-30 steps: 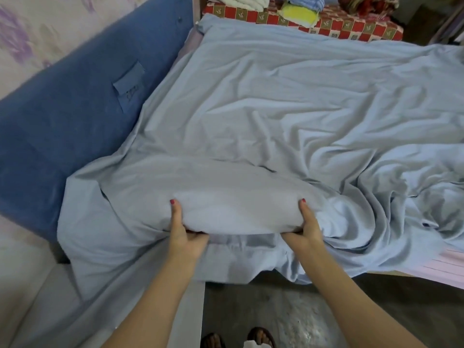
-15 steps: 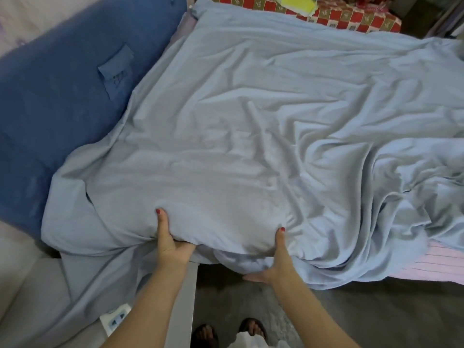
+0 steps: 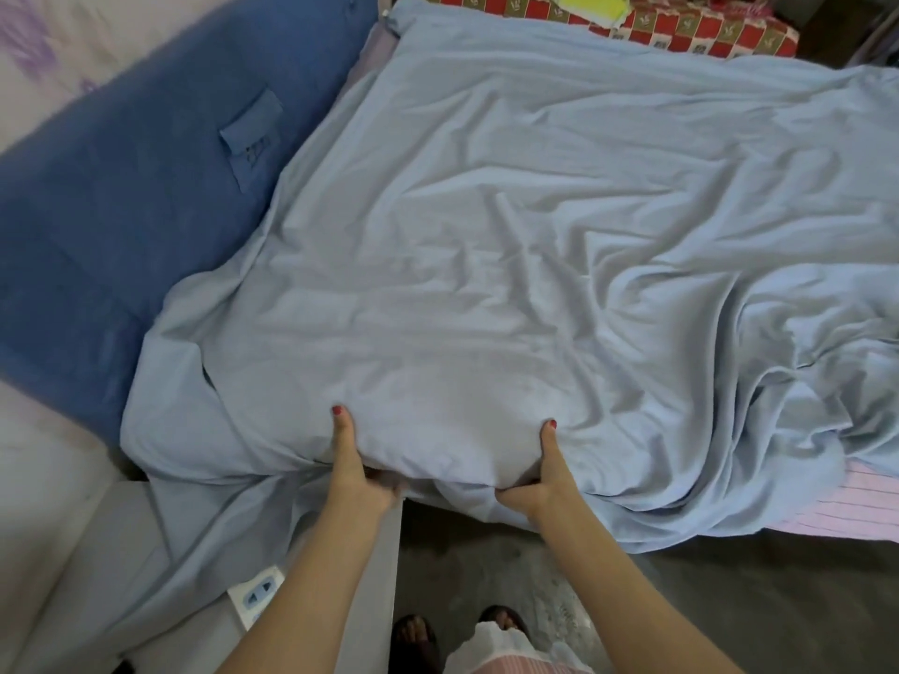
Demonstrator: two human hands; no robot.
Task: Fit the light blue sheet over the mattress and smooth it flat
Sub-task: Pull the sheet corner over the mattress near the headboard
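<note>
Sheet gripped at mattress near edge.
The sheet (image 3: 486,235) is pinched by the left hand (image 3: 357,471) and right hand (image 3: 542,484), thumbs on top, fingers tucked beneath; right side rumpled.

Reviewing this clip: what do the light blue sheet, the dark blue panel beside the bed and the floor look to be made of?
Light blue sheet: thin matte woven fabric, perhaps cotton; it creases softly and bunches in the grip of both hands. Dark blue panel: fuzzy, napped upholstery cloth with a sewn tag. Floor: hard, dull grey, mottled, possibly cement or stone; I cannot tell which.
</note>
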